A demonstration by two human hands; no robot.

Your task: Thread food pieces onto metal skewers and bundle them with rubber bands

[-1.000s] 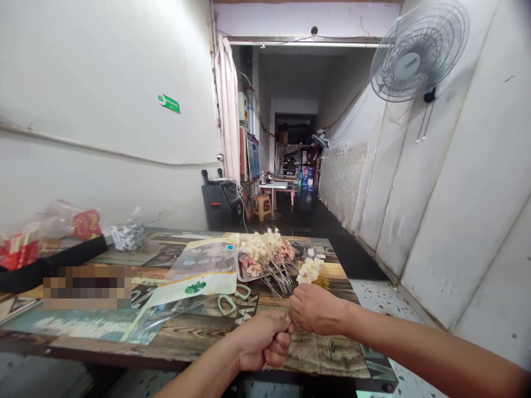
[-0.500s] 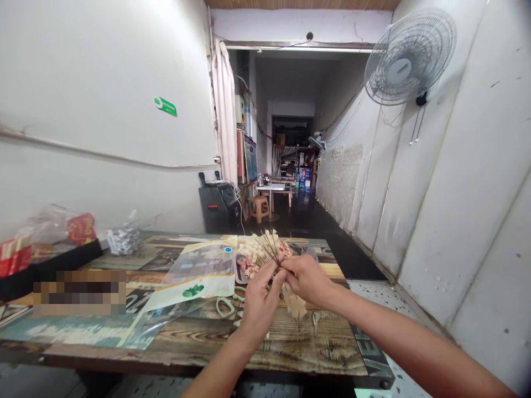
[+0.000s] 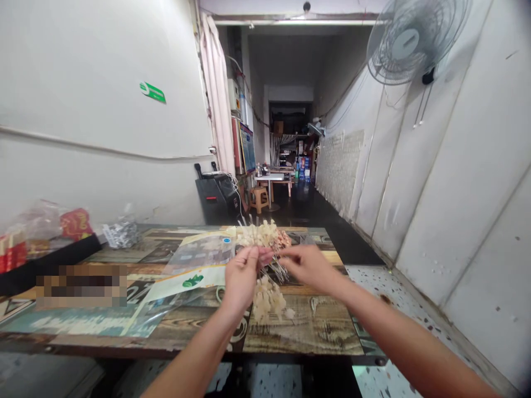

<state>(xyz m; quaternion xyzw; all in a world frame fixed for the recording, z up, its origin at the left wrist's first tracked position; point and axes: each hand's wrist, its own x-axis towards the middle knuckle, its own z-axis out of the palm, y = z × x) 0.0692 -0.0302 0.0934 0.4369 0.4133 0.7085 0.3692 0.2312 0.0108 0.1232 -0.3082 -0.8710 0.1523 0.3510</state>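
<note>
My left hand (image 3: 244,271) is closed, its thumb and fingers pinched together over the table; it is near thin skewers, but what it grips is too small to make out. Close on its right, my right hand (image 3: 305,265) has its fingers reaching left toward the left fingertips, partly blurred. Behind the hands lies a pile of pale pieces on skewers (image 3: 265,233), with pink meat pieces (image 3: 284,239) at its right. Another bunch of pale skewered pieces (image 3: 269,301) is below the hands, its thin sticks pointing up to the right.
A clear plastic bag with a green print (image 3: 193,281) lies left of the hands, partly over green scissors (image 3: 220,294). A black tray (image 3: 53,258) with red packets and a bundle in clear plastic (image 3: 121,234) sit farther left. The table's front edge (image 3: 166,354) is near.
My hands have moved slightly apart, and the bunch of sticks held up between them no longer shows there. Pale skewered pieces below the hands are now more visible. The view has tilted down.
</note>
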